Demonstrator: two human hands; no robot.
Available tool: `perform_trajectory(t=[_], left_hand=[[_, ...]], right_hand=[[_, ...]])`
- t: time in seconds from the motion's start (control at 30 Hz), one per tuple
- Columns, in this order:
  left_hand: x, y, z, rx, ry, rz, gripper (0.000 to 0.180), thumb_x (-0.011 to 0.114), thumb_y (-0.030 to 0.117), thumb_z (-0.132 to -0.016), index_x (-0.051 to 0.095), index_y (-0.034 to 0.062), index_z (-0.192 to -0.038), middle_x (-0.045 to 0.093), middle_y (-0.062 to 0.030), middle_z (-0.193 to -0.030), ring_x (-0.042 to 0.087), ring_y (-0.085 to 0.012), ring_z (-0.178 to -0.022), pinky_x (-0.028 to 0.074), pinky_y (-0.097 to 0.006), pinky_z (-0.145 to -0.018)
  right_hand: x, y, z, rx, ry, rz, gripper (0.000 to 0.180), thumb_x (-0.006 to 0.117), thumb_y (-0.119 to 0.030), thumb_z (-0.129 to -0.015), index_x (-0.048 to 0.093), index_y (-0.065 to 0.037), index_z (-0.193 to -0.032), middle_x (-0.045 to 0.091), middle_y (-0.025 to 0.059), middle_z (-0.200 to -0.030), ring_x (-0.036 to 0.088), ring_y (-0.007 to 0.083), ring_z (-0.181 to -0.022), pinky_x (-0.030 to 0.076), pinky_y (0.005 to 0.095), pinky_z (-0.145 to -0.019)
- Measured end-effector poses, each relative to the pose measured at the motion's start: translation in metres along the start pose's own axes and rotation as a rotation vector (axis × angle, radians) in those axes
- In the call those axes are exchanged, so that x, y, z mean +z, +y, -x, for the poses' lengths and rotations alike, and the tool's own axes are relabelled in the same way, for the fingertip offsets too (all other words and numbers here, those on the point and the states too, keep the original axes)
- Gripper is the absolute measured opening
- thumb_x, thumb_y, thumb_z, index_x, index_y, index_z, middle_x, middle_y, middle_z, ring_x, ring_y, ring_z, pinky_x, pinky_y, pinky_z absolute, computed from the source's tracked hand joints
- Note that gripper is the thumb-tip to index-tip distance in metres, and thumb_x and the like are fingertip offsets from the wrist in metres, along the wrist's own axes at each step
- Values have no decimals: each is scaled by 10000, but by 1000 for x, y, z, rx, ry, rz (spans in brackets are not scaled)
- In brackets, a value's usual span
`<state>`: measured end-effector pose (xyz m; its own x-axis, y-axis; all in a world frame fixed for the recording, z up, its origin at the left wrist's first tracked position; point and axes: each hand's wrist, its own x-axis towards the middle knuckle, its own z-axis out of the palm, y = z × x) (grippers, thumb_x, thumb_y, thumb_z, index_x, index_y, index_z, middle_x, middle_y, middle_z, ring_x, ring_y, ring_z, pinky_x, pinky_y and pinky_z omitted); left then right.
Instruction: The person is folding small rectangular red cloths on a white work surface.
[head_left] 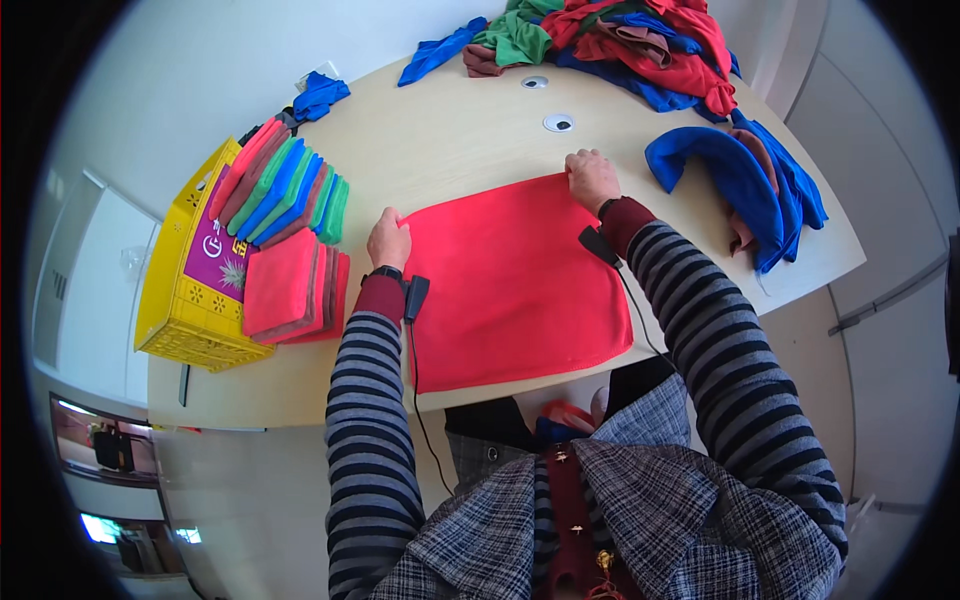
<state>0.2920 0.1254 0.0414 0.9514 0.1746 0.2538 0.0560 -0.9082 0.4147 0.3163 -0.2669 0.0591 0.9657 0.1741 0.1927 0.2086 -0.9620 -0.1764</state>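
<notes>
A red cloth (515, 285) lies spread nearly flat on the table in front of me, its near edge close to the table's front edge. My left hand (389, 241) is closed on the cloth's far left corner. At the far right corner, my right hand (593, 178) pinches the cloth in the same way. Soft creases run across the middle of the fabric. Each wrist wears a dark band with a small black device and a cable beside it.
Folded red and brown cloths (285, 285) stand left, beside folded green and blue ones (290, 195) leaning on a yellow crate (190, 320). Crumpled cloths (640, 50) heap at the back. Blue cloths (740, 185) lie right. Two googly eyes (559, 123) sit on the table (450, 130).
</notes>
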Motion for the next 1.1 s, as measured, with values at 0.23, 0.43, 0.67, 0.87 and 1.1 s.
perform_trajectory(t=[0.23,0.43,0.67,0.87,1.1], left_hand=[[-11,32,74,523,51,69,386,704,171,-892,600,-15,-1215,621,-213,-1230,581,-400,-1168,474,-475,-1009],[-26,78,213,591,-241,-66,568,580,355,-993,486,26,-1446,433,-203,-1533,395,-354,-1430,322,-496,-1173],[-25,33,246,302,-110,-194,628,474,465,-1029,396,119,-1548,338,-133,-1623,246,-324,-1522,152,-547,-1232],[-45,13,262,146,-84,-215,608,482,432,-1030,413,99,-1534,343,-144,-1617,249,-322,-1521,155,-539,-1234],[-35,79,259,334,-93,-174,570,472,398,-1042,437,79,-1513,360,-141,-1607,271,-328,-1511,171,-544,-1227]], right_hand=[[-10,-59,76,-258,178,-35,447,633,-290,-941,548,-11,-1280,556,194,-1330,508,376,-1266,429,483,-1043],[-5,-115,220,-316,16,-86,632,574,-404,-989,441,-33,-1483,429,202,-1532,353,377,-1457,296,542,-1175],[2,-93,244,-249,56,-9,626,527,-444,-1005,443,-76,-1504,410,148,-1569,330,365,-1473,235,527,-1209],[4,-75,251,-193,95,-8,627,523,-444,-1006,440,-76,-1507,413,145,-1569,328,355,-1477,228,517,-1215],[-3,-109,246,-201,36,-70,626,523,-438,-1003,443,-71,-1503,427,162,-1555,337,360,-1473,246,535,-1206]])
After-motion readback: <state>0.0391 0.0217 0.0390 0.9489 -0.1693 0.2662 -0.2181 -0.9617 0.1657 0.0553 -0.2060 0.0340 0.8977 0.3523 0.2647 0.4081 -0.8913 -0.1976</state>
